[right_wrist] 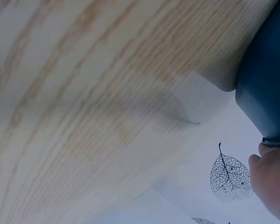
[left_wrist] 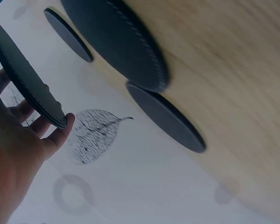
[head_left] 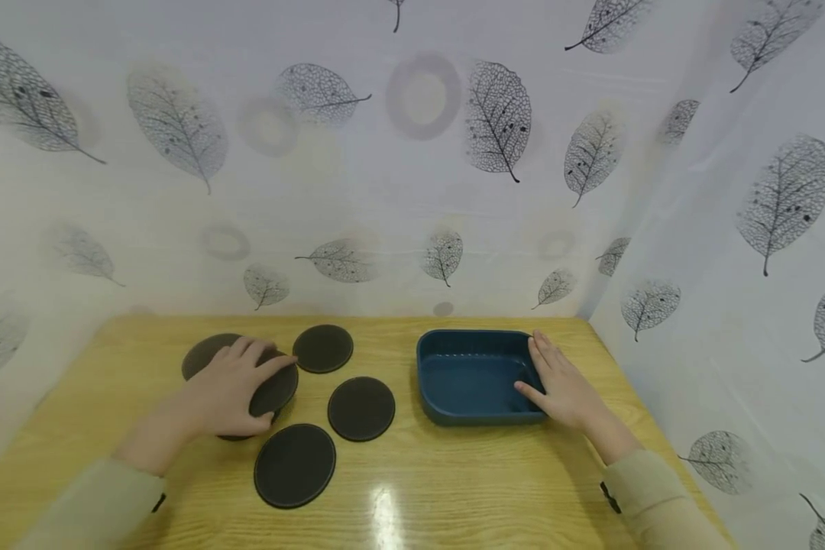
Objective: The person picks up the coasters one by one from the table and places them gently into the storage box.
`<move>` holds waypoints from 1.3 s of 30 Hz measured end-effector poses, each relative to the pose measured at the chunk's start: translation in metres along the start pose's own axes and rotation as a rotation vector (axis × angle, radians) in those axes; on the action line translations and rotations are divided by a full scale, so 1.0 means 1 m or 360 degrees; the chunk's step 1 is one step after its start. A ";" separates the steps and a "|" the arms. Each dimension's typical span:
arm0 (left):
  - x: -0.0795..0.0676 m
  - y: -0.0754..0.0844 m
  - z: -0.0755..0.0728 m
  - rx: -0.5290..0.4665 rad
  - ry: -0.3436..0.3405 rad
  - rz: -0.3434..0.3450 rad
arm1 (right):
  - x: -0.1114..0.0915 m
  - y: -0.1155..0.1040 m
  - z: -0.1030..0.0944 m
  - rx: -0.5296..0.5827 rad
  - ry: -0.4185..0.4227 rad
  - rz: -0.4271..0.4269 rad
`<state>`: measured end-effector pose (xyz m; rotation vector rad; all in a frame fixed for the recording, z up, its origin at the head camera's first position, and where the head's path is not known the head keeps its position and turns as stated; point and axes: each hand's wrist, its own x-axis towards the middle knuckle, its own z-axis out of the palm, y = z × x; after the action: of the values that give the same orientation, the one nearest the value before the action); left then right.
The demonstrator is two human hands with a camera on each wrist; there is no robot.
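My left hand [head_left: 230, 386] grips a round black coaster [head_left: 275, 388] by its edge, thumb on the near side and fingers on the far side. In the left wrist view this coaster [left_wrist: 25, 74] is tilted and raised off the wooden table, its rim stitched. Other black coasters lie close by: one [head_left: 323, 348] behind, one [head_left: 361, 409] to the right, one [head_left: 295, 466] in front. Another coaster [head_left: 206, 355] is partly hidden behind the hand. My right hand [head_left: 564, 386] rests with extended fingers on the right rim of a deep blue rectangular dish [head_left: 481, 418], thumb over its inside.
The wooden table [head_left: 412, 473] meets a pale curtain [head_left: 385, 183] printed with leaf skeletons at the back and right. Light glares on the table near its front.
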<state>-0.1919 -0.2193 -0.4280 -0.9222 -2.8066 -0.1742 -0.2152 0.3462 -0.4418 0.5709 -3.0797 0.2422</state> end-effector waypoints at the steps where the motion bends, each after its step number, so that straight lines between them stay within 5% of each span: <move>1: 0.005 0.003 0.001 0.0000 -0.0004 0.0011 | 0.001 0.000 0.000 -0.0002 0.0007 -0.0008; 31: 0.141 0.102 0.011 -0.0039 -0.0152 0.0436 | 0.001 -0.003 -0.004 0.0008 0.0007 -0.0019; 39: 0.169 0.132 0.013 -0.0035 -0.0213 0.0461 | 0.001 -0.001 0.000 0.0010 0.0045 -0.0050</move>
<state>-0.2482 -0.0146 -0.3984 -1.3777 -2.7500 -0.1062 -0.2153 0.3449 -0.4419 0.6099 -3.0415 0.2570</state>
